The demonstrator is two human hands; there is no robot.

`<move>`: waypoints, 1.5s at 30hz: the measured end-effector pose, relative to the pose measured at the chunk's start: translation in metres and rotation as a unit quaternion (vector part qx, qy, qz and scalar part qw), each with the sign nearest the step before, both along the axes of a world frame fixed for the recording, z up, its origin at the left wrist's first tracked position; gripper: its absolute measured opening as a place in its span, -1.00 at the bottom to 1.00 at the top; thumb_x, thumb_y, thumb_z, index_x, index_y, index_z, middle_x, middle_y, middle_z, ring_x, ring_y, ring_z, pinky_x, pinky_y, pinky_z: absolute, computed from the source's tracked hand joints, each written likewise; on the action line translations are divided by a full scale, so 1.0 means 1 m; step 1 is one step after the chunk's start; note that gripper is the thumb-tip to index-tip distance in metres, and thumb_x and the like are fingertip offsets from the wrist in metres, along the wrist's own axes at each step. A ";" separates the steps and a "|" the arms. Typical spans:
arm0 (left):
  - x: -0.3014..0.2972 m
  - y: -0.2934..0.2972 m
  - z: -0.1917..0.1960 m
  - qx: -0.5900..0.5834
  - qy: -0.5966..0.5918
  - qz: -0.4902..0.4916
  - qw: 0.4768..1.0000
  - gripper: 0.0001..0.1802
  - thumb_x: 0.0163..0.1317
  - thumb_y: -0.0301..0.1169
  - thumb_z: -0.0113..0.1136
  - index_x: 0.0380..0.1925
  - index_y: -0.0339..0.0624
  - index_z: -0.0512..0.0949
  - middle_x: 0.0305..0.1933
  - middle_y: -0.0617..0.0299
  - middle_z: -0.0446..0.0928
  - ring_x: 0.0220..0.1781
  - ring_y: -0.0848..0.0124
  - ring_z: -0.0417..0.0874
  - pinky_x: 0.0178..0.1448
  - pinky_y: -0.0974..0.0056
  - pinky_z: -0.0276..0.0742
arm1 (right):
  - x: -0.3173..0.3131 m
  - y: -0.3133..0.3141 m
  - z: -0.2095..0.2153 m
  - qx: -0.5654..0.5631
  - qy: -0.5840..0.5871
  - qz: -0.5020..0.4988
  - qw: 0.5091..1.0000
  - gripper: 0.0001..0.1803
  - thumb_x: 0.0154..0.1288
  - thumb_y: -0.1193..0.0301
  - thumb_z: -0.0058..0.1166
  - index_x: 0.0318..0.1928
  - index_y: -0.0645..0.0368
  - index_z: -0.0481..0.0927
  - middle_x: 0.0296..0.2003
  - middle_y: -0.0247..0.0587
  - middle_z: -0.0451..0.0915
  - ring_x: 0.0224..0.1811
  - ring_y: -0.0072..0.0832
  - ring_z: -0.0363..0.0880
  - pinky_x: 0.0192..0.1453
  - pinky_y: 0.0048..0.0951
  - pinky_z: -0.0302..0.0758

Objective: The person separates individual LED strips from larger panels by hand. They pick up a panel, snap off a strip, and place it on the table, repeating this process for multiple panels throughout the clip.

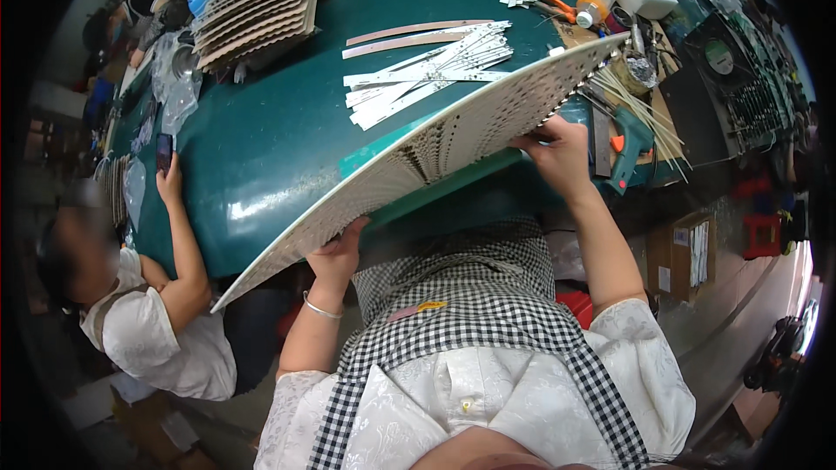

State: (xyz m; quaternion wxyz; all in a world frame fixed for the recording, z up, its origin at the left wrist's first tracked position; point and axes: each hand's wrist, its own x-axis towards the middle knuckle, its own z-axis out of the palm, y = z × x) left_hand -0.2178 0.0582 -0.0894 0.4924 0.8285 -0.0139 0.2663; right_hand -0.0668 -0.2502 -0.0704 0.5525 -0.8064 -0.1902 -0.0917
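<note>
The person holds a large, fan-shaped stack of pale perforated sheets (435, 144), spread like pleats and curved, lifted above the near edge of the dark green worktop (261, 148). Its long axis runs on a diagonal from the lower left of the frame, near the person's lap, up to the upper right.

The left hand (338, 252) is closed around the lower edge of the stack, a little left of centre, fingers curled under it and thumb on top; a thin bracelet (320, 309) sits on that wrist. The right hand (557, 148) grips the stack farther up, toward its right end, fingers pinched over the edge where the sheets gather. Both hands are therefore shut on the same thing, one on each half, with the left nearer the body and the right reaching farther out over the worktop.

Beyond the stack lie loose white strips (427, 70) in the upper middle, and a heap of similar brown-edged sheets (252, 4) at upper left. A teal glue gun (629, 144) rests just right of the right hand. At the left, another person's hand (168, 181) holds a phone (164, 152).
</note>
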 end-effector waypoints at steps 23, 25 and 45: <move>0.027 0.013 0.004 0.028 -0.090 -0.138 0.986 -0.82 0.13 -0.46 0.19 -0.31 -0.34 0.66 -0.26 -0.02 0.68 -0.14 0.17 0.72 0.08 0.08 0.60 | -0.007 0.001 0.009 0.076 0.209 -0.030 0.975 -0.71 0.08 0.59 0.25 -0.13 0.35 0.58 -0.35 -0.21 0.63 -0.35 -0.62 0.58 -0.23 -0.61 0.53; 0.015 0.019 0.013 0.010 -0.043 -0.087 0.995 -0.84 0.14 -0.54 0.17 -0.30 -0.37 0.65 -0.22 -0.02 0.67 -0.13 0.19 0.71 0.09 0.08 0.60 | 0.012 0.006 0.012 0.102 0.252 0.053 0.961 -0.67 0.07 0.61 0.25 -0.10 0.35 0.57 -0.33 -0.20 0.64 -0.35 -0.62 0.59 -0.22 -0.61 0.53; 0.016 0.015 0.019 -0.365 0.215 -0.023 0.906 -0.68 0.05 -0.59 0.35 -0.14 -0.36 0.58 -0.16 0.14 0.63 -0.13 0.41 0.63 0.04 0.29 0.54 | 0.042 0.014 0.044 0.181 0.286 0.173 0.925 -0.37 0.09 0.60 0.22 0.22 0.36 0.38 -0.11 -0.26 0.60 -0.11 -0.55 0.57 -0.02 -0.52 0.50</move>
